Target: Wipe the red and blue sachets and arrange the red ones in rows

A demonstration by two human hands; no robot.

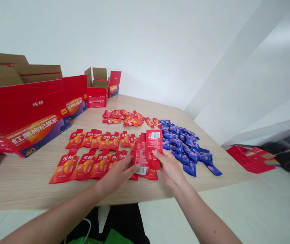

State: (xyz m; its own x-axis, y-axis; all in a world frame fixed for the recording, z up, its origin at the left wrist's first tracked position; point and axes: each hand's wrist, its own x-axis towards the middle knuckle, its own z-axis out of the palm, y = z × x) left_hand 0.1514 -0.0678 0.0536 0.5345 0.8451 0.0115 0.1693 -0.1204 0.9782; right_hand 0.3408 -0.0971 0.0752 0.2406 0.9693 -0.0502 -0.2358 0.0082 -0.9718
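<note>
Red sachets (140,157): two are held upright, one gripped in the closed left hand (117,173) and one in the closed right hand (169,167), overlapping above two laid rows of about six each. Blue sachets (183,147) lie heaped just right of the hands, too many to count. The tabletop (84,195) front edge runs just below the hands; open wood remains to the right.

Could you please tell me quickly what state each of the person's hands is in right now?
Left hand: closed, gripping a red sachet.
Right hand: closed, gripping another red sachet.
</note>
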